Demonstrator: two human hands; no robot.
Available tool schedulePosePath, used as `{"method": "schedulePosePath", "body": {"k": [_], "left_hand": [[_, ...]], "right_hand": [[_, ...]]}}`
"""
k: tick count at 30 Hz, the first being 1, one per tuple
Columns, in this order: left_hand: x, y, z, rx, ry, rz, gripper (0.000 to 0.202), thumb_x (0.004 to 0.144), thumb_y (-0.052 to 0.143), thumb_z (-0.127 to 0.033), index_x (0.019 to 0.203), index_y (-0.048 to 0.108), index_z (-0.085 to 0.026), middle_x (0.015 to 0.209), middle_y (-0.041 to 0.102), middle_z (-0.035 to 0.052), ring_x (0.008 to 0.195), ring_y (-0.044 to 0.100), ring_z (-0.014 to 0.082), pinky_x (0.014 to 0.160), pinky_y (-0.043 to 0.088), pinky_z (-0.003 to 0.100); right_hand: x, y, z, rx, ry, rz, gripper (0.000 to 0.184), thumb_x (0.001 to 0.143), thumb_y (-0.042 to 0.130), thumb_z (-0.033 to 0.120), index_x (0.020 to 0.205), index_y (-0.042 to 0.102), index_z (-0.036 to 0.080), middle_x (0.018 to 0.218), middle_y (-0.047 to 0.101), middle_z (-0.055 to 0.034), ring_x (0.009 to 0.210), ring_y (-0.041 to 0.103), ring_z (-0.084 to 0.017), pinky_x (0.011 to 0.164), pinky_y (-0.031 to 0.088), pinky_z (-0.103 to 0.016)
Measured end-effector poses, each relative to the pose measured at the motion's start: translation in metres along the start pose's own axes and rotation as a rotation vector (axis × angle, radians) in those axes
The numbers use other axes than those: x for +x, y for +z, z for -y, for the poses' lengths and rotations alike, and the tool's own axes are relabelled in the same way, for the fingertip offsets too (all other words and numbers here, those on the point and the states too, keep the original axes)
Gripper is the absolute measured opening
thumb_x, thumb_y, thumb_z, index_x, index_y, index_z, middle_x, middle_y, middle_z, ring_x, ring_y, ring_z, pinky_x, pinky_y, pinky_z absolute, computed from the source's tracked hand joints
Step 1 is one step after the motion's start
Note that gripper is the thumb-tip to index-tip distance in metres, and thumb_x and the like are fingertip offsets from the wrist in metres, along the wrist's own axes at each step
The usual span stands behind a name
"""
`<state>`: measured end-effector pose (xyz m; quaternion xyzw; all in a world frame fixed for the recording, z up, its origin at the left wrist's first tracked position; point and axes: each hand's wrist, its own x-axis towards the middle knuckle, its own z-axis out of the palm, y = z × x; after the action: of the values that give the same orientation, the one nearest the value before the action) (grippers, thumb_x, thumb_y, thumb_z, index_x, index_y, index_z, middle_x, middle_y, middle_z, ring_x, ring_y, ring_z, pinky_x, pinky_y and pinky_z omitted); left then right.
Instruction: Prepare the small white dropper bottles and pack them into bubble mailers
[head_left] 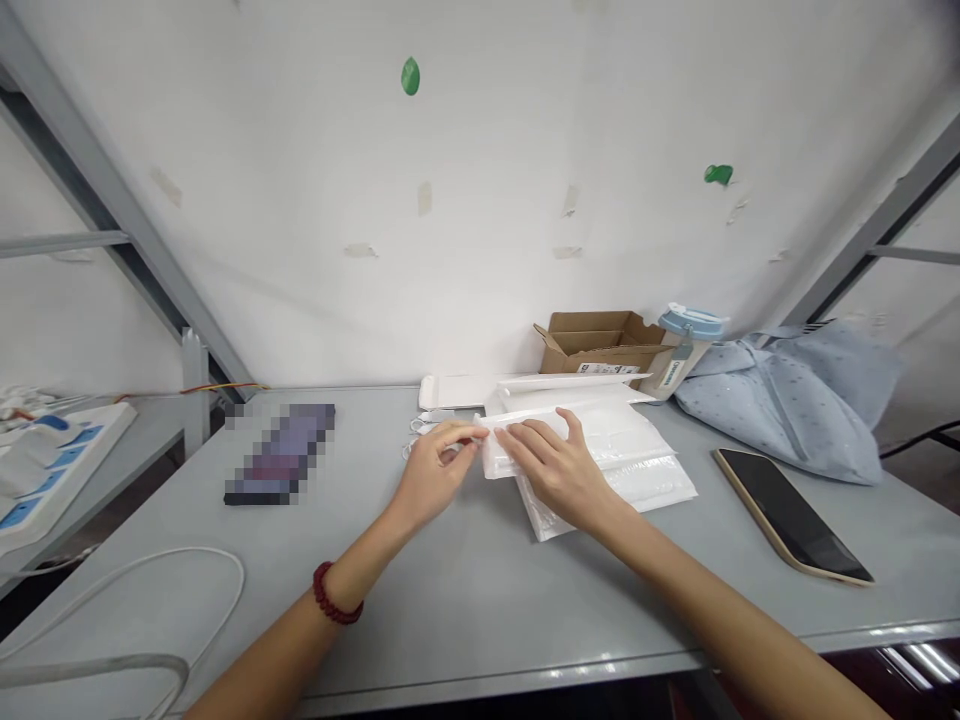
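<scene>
A white padded envelope point(622, 432), shiny like a bubble mailer, lies on top of several similar white envelopes point(652, 483) on the grey table. My left hand point(439, 470) is at its left end, thumb and fingertips pinched on the corner. Over the same end reaches my right hand point(551, 465), back upward, its fingers bent onto the envelope close to the left fingertips. The right thumb is hidden beneath that hand. Just behind my left hand lie small white tags or cords point(429, 420), partly covered.
Behind the envelopes stand an open cardboard box point(600, 335), a blue-lidded cup point(686, 350) and a flat white box point(450, 390). A phone point(791, 515) and a pale blue bag point(780, 400) are right. Leftward are a pixelated dark object point(281, 455), white cable point(240, 580) and power strip point(56, 475).
</scene>
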<state>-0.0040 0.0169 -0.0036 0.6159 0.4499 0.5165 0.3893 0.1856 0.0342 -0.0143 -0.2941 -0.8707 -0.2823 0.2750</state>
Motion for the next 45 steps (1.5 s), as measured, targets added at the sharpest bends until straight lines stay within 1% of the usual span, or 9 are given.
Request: {"method": "schedulePosePath", "body": {"k": [6,10,14,18,25,29,35,39,45], "left_hand": [[-0.004,0.007,0.013,0.245,0.342,0.048,0.035,0.077,0.055,-0.014,0.108,0.066,-0.028,0.116,0.061,0.0067,0.111,0.051,0.0246,0.096,0.038,0.039],[-0.007,0.016,0.018,0.246,0.389,0.020,0.027,0.083,0.051,-0.019,0.105,0.066,-0.026,0.106,0.066,0.0074,0.101,0.055,0.0242,0.092,0.039,0.037],[-0.011,0.026,0.012,0.189,0.266,-0.004,0.020,0.086,0.049,-0.025,0.092,0.068,-0.023,0.087,0.067,0.0050,0.082,0.058,0.0217,0.076,0.042,0.032],[-0.017,0.040,0.007,-0.003,0.025,0.130,0.023,0.084,0.052,-0.036,0.074,0.064,-0.019,0.064,0.058,0.0005,0.061,0.050,0.0164,0.058,0.040,0.027],[-0.024,0.059,0.014,-0.245,-0.221,0.206,0.023,0.077,0.061,-0.037,0.082,0.054,-0.016,0.060,0.053,-0.0020,0.052,0.048,0.0123,0.052,0.041,0.026],[-0.024,0.060,0.014,-0.322,-0.248,0.221,0.026,0.076,0.060,-0.029,0.097,0.052,-0.014,0.070,0.061,0.0014,0.054,0.053,0.0119,0.053,0.046,0.026],[-0.023,0.058,0.016,-0.442,-0.239,0.159,0.056,0.075,0.059,-0.016,0.127,0.039,-0.013,0.101,0.064,0.0106,0.075,0.061,0.0148,0.065,0.051,0.028],[-0.019,0.055,0.015,-0.439,-0.242,0.168,0.051,0.074,0.058,-0.014,0.123,0.044,-0.011,0.114,0.061,0.0159,0.092,0.062,0.0204,0.073,0.053,0.032],[-0.005,0.034,0.021,-0.110,-0.170,0.034,0.025,0.080,0.050,-0.017,0.104,0.057,-0.011,0.100,0.066,0.0131,0.083,0.066,0.0188,0.070,0.054,0.031]], "right_hand": [[0.002,-0.007,0.000,0.024,-0.012,-0.109,0.030,0.087,0.036,0.002,0.104,0.056,0.016,0.094,0.069,-0.0065,0.091,0.063,-0.017,0.098,0.028,-0.045],[0.002,-0.015,0.001,0.010,-0.047,-0.178,0.028,0.087,0.038,0.003,0.102,0.056,0.018,0.098,0.069,-0.0065,0.095,0.063,-0.015,0.098,0.030,-0.042],[0.004,-0.025,-0.002,-0.010,-0.025,-0.239,0.019,0.087,0.048,0.011,0.103,0.055,0.020,0.097,0.069,-0.0047,0.092,0.063,-0.017,0.097,0.030,-0.042],[0.008,-0.029,-0.006,-0.016,0.005,-0.307,0.004,0.088,0.053,0.024,0.090,0.055,0.022,0.078,0.067,-0.0006,0.076,0.061,-0.016,0.091,0.032,-0.040],[0.007,-0.014,-0.014,-0.007,0.021,-0.163,0.019,0.089,0.049,0.016,0.070,0.049,0.019,0.063,0.057,0.0008,0.064,0.049,-0.013,0.079,0.035,-0.033],[0.004,0.001,-0.020,-0.003,0.031,-0.099,0.022,0.091,0.045,0.015,0.069,0.049,0.018,0.064,0.054,-0.0006,0.065,0.046,-0.014,0.076,0.034,-0.031],[0.000,0.009,-0.027,-0.067,0.058,-0.038,0.015,0.087,0.046,0.009,0.079,0.057,0.015,0.078,0.061,-0.0046,0.074,0.049,-0.016,0.081,0.031,-0.034],[-0.002,0.009,-0.031,-0.074,0.087,-0.032,0.019,0.085,0.044,0.005,0.078,0.059,0.016,0.081,0.062,-0.0058,0.075,0.051,-0.017,0.081,0.030,-0.034],[-0.002,0.011,-0.037,0.150,0.093,0.173,0.025,0.090,0.043,0.014,0.072,0.060,0.016,0.070,0.061,-0.0047,0.069,0.052,-0.015,0.070,0.033,-0.028]]}}
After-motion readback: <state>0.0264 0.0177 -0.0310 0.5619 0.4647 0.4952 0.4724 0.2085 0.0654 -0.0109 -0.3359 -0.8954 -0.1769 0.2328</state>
